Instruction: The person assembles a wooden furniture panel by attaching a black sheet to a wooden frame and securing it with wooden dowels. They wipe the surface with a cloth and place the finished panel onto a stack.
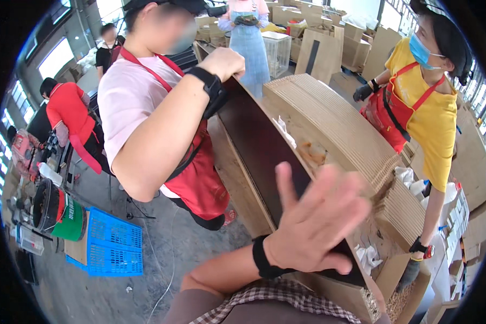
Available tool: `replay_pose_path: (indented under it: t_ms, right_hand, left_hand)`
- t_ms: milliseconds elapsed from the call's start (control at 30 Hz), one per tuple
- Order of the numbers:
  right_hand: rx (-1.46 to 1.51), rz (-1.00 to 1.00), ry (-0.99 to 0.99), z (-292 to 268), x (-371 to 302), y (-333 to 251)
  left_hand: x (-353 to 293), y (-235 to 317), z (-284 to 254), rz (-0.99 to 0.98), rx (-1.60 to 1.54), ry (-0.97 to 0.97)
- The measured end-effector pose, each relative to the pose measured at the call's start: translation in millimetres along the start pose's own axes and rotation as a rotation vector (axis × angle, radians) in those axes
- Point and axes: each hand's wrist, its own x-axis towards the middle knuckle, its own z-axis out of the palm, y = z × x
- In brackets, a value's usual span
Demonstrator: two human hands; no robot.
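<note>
My left hand (318, 221), with a black band at the wrist, is spread with its fingers apart above a long dark brown board (248, 129). The fingers are somewhat blurred, and nothing is in them. Of my right hand (381, 303) only a sliver of skin shows beside the board's near end, and its fingers are hidden. At the far end, the closed hand (224, 63) of a co-worker in a pink shirt and red apron is at the board's top edge. A light wooden board (237, 170) runs along the dark board's left side.
Stacked tan boards (329, 121) lie to the right, with crumpled white paper (368, 258) nearby. A co-worker in a yellow shirt (434, 124) leans there in dark gloves. A blue plastic crate (115, 243) and a green bucket (70, 216) stand on the left floor.
</note>
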Motion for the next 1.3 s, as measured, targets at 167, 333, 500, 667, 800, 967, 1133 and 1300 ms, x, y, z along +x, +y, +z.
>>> replay_pose_path:
  t_ms: [167,333,500,667,800,967,1133,1300]
  right_hand:
    - [-0.402,-0.246,0.309,-63,111,48]
    - [-0.485,-0.220,0.291,-85,156,60]
    - [-0.536,-0.212,0.269,-86,141,58]
    - [-0.444,-0.084,0.197,-80,125,44]
    - [-0.615,-0.169,0.127,-103,120,51]
    - [-0.595,-0.138,0.124,-101,113,46]
    - [-0.607,-0.192,0.148,-106,112,54]
    - [-0.719,-0.193,0.178,-93,126,54]
  left_hand:
    - [-154,-53,25,-0.974,-0.071,-0.139]
    - [-343,-97,57,-0.612,0.462,-0.932]
    - [-291,-75,94,-1.037,-0.111,-0.397]
    - [-268,-63,100,-1.458,-0.736,0.046]
    - [-277,-59,109,-1.294,-0.532,-0.131]
    - [-287,-52,118,-1.327,-0.477,-0.155]
    - [-291,-52,126,-1.349,-0.453,-0.157]
    - [-287,-59,105,-1.389,-0.427,-0.138]
